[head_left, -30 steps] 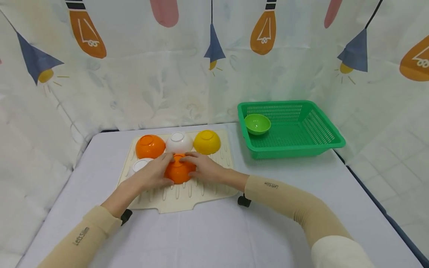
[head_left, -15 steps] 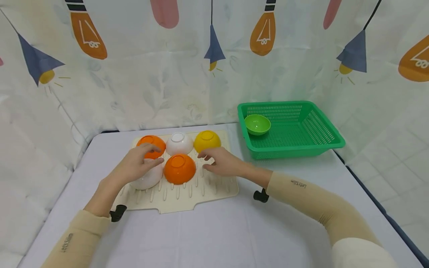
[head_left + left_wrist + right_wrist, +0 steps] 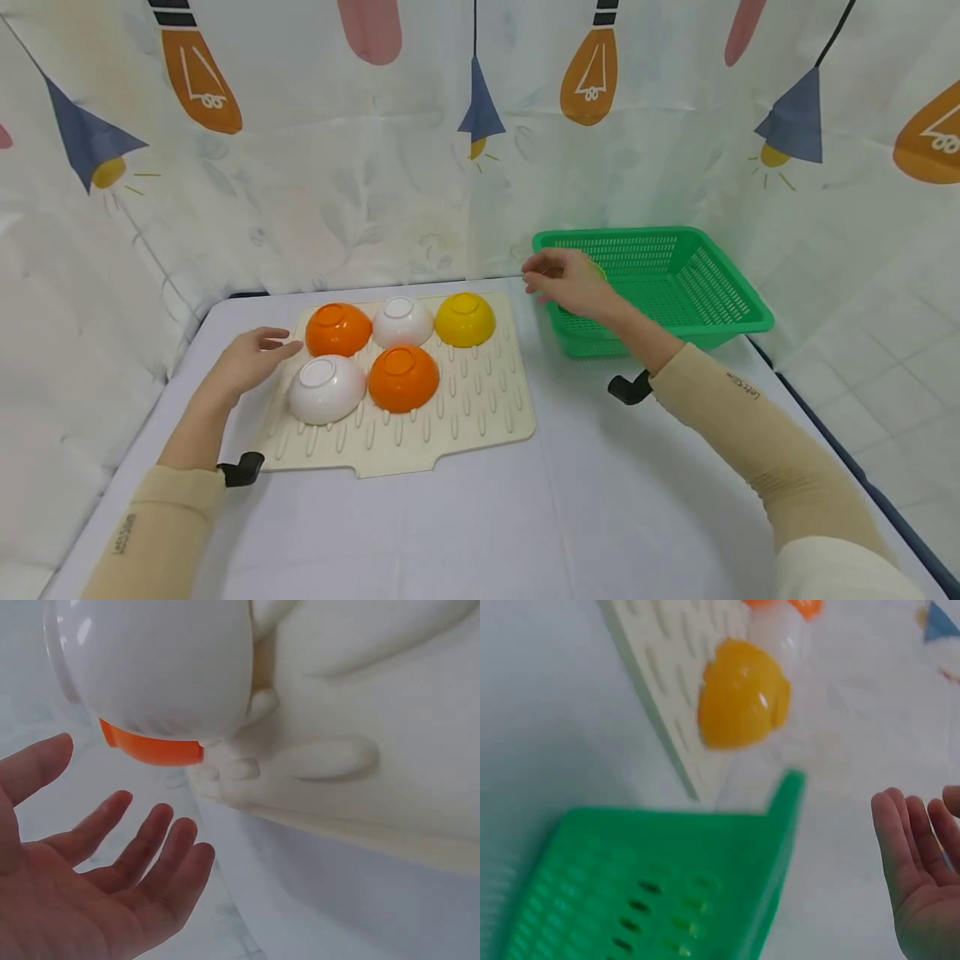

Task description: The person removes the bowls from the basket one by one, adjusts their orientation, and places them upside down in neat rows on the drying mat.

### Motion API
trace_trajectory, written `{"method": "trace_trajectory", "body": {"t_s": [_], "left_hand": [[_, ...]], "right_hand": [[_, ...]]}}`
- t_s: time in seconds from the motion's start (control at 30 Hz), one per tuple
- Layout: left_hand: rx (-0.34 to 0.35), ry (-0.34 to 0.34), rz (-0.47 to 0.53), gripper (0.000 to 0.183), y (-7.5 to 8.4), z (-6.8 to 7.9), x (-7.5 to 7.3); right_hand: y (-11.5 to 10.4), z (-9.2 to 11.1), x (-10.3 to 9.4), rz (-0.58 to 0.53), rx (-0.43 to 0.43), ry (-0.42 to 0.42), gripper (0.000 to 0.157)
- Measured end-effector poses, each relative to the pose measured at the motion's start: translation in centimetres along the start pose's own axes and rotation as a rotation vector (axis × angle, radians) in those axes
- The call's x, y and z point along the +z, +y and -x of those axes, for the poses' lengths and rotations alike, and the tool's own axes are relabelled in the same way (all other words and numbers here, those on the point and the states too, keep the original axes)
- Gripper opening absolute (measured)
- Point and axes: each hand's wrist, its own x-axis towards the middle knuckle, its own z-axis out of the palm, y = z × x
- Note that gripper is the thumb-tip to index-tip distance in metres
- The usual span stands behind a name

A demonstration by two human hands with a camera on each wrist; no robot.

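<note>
Five bowls lie upside down on a cream draining mat: a front orange bowl (image 3: 403, 379), a front white bowl (image 3: 327, 390), a back orange bowl (image 3: 337, 328), a back white bowl (image 3: 402, 322) and a yellow bowl (image 3: 465, 319). Beside the front white bowl is my left hand (image 3: 247, 362), fingers relaxed, holding nothing; the left wrist view shows its palm apart from the bowl. Over the left end of a green basket (image 3: 675, 333) hovers my right hand (image 3: 572, 283), with no object in its fingers. It mostly hides a green bowl (image 3: 598, 268) in the basket.
The draining mat (image 3: 487, 408) has raised ridges and lies on a white-covered table (image 3: 480, 533). A patterned curtain (image 3: 337, 208) hangs right behind the table. The basket stands at the table's back right, its walls raised.
Both hands have left the front orange bowl, which stays upside down on the mat. My left hand has drawn back leftward; my right hand has moved right and up to the basket.
</note>
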Motion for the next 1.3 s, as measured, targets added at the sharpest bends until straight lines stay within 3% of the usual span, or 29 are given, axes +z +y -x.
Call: {"method": "trace_trajectory", "body": {"t_s": [0.1,0.2,0.4,0.6,0.9,1.07,1.3], "left_hand": [[-0.078,-0.104,0.005,0.085,-0.8,-0.4,-0.4],[-0.092,-0.149,0.030,0.081,-1.5,-0.7,-0.5],[-0.089,-0.142,0.070,0.070,-2.6,-1.1,-0.3],[-0.051,-0.131,0.098,0.064,-3.6,-1.8,-0.4],[-0.070,-0.149,0.113,0.065,-3.9,-2.0,-0.4],[-0.068,-0.152,0.126,0.065,-3.7,-1.8,-0.4],[-0.080,-0.146,0.119,0.065,-3.9,-2.1,-0.4]], "right_hand": [[0.4,-0.8,-2.4,-0.101,0.062,0.098,0.025],[0.7,-1.5,-4.6,-0.111,0.134,0.148,0.032],[1.7,-2.4,-7.5,-0.081,0.360,0.184,0.050],[3.2,-3.2,-9.5,-0.171,0.515,0.259,0.064],[6.5,-3.3,-9.9,-0.176,0.745,0.147,0.084],[7.3,-3.6,-9.4,-0.263,0.845,0.099,0.087],[7.7,-4.3,-9.0,-0.292,0.860,0.035,0.074]]}}
